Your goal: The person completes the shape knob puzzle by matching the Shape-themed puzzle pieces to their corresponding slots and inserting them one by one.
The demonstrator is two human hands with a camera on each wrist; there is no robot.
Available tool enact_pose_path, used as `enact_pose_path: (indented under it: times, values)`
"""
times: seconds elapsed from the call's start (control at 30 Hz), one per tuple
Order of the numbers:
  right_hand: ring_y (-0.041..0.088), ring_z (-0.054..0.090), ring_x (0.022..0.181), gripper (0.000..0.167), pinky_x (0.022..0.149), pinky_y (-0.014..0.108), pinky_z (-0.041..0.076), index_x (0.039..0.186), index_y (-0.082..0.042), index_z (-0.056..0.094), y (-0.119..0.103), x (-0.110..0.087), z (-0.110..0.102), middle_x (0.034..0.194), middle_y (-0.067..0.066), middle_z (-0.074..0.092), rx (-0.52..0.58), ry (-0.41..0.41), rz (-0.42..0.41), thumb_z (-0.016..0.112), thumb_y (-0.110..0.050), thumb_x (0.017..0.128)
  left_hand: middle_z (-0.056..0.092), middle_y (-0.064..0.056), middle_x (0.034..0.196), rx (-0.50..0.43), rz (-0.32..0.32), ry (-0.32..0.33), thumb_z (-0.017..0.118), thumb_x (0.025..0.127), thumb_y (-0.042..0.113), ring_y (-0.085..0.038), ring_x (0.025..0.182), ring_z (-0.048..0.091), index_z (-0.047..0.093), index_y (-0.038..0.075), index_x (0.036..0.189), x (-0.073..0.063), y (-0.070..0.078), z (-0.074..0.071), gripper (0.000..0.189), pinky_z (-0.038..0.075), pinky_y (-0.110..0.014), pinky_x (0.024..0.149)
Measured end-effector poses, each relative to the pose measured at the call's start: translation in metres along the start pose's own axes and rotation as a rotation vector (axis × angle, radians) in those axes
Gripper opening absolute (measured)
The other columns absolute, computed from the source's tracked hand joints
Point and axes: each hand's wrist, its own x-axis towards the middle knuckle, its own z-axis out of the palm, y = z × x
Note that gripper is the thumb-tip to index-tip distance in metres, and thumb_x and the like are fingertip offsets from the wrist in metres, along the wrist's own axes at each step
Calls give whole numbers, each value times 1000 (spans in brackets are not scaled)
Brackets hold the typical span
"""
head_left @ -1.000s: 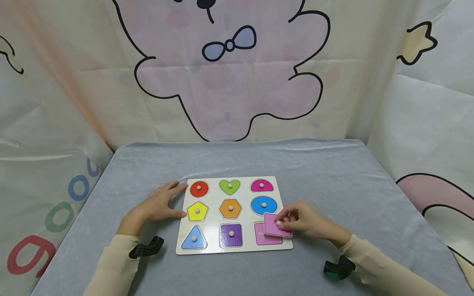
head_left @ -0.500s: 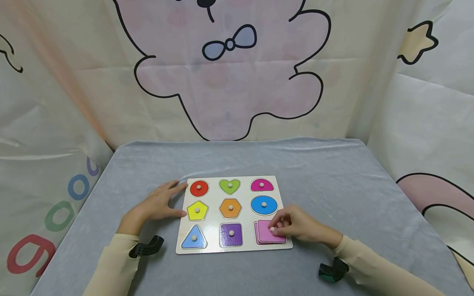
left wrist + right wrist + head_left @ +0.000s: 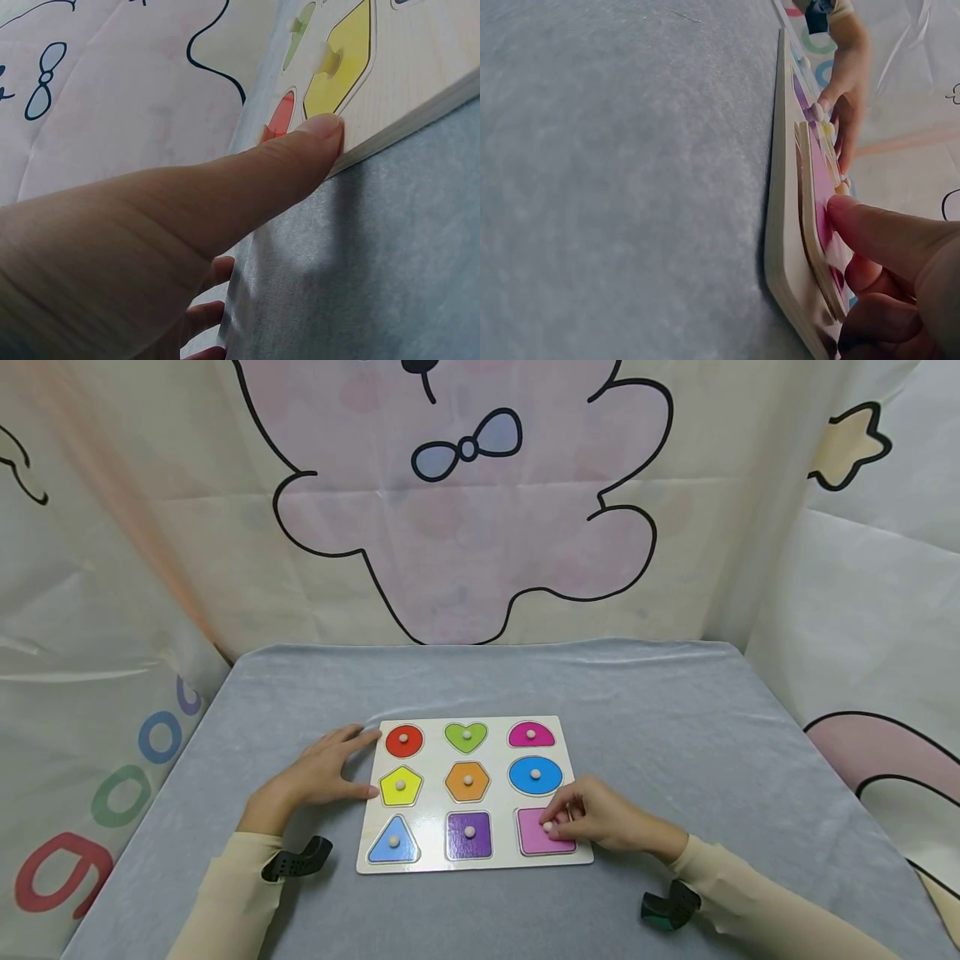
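A white wooden knob puzzle board (image 3: 432, 843) lies flat on the table, filled with coloured shapes. With thumb and fingers my right hand (image 3: 609, 817) pinches the small knob of a pink square puzzle piece (image 3: 531, 838) over the board's front right slot. In the right wrist view the thick edge of this pink piece (image 3: 811, 202) stands above the board's surface. My left hand (image 3: 313, 773) touches the board's left edge with straight fingers. Its thumb (image 3: 285, 161) rests at the edge beside the yellow pentagon (image 3: 343, 56).
Purple square (image 3: 457, 847), blue triangle (image 3: 392, 855), orange hexagon (image 3: 457, 787) and blue oval (image 3: 522, 772) sit in their slots. Behind them are a red circle (image 3: 394, 745), green heart (image 3: 457, 733) and magenta half-circle (image 3: 517, 739). Grey cloth (image 3: 637, 710) covers the table; printed curtains stand around it.
My right hand has brought the pink piece left, turning it from a tilted position beside its slot until it lines up with the slot. The left hand has stayed at the board's edge.
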Motion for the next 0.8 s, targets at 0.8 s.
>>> enact_pose_path:
  times: [0.8]
  values:
    - [-2,50,60,8,52,15,42,91,-8,81,1,2,7,68,-3,59,-89,32,-31,81,-12,84,33,-27,161,3,4,5,82,75,55,-53,146,28,40,19,156,1,-1,1,98,27,-77,112]
